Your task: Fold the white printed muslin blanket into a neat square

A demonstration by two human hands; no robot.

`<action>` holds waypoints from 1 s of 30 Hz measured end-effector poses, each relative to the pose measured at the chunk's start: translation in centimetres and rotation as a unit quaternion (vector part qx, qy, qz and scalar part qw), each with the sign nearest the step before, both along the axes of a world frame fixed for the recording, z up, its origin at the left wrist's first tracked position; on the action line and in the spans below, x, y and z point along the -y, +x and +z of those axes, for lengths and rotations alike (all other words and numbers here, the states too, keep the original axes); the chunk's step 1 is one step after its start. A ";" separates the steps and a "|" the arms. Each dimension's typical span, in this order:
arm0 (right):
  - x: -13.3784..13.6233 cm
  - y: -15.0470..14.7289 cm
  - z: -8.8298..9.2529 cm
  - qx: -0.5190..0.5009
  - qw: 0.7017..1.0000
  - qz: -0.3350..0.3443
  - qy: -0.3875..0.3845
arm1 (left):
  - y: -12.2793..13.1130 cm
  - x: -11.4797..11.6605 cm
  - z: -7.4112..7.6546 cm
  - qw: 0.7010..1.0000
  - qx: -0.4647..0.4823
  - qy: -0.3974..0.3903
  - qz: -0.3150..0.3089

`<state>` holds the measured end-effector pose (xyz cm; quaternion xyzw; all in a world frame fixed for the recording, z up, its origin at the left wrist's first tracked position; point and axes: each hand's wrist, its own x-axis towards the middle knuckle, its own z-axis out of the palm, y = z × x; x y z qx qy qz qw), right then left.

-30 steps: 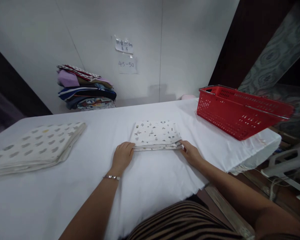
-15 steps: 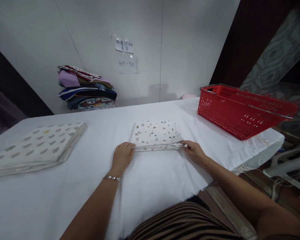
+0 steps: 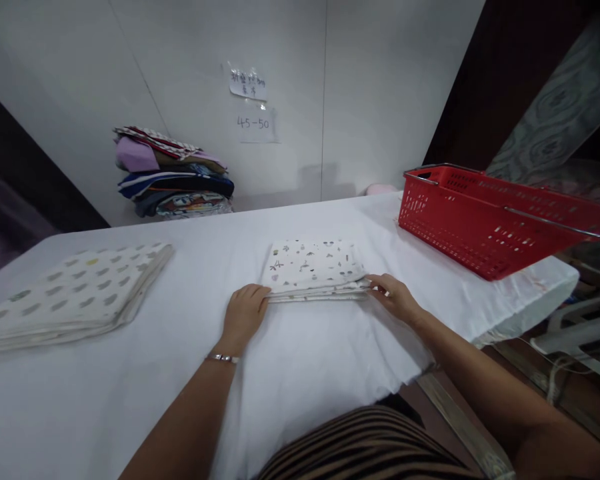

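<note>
A folded white cloth with small printed figures (image 3: pixel 313 265) lies on the white-covered table (image 3: pixel 300 353) in front of me. Its near edge shows several layers. My left hand (image 3: pixel 247 308) pinches the near left corner, fingers closed on it. At the near right corner, my right hand (image 3: pixel 391 295) grips the layered edge between thumb and fingers, and the layers there are slightly lifted and parted. A larger folded white cloth with grey spots (image 3: pixel 77 288) rests on the table to the left, untouched.
A red basket (image 3: pixel 480 223) with metal handles stands at the table's right end. Piled folded fabrics (image 3: pixel 175 180) sit at the back left, by the wall. Two paper notes (image 3: pixel 255 123) hang on the wall. A white plastic stool (image 3: pixel 580 337) is at the lower right.
My right hand has shifted slightly up and right, and the cloth's layers at that corner are more raised and spread. My left hand stays at its corner.
</note>
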<state>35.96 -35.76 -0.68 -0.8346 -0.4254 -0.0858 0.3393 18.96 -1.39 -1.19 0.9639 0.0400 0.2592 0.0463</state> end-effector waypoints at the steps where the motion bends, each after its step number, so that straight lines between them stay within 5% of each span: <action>1: 0.0 -0.1 -0.1 -0.002 1.000 0.001 0.004 | 0.0 0.0 0.0 1.000 -0.002 -0.001 0.001; 12: 0.3 -0.6 -0.7 -0.001 0.999 0.010 -0.033 | 0.1 -0.1 -0.2 1.000 -0.002 0.006 -0.003; 20: 0.4 -1.4 -1.7 -0.082 0.996 -0.036 0.012 | 0.2 -0.1 -0.2 1.000 -0.009 -0.002 -0.002; 30: 0.5 -1.2 -1.3 -0.002 1.000 -0.019 -0.012 | 0.1 0.0 -0.1 1.000 -0.011 0.003 -0.001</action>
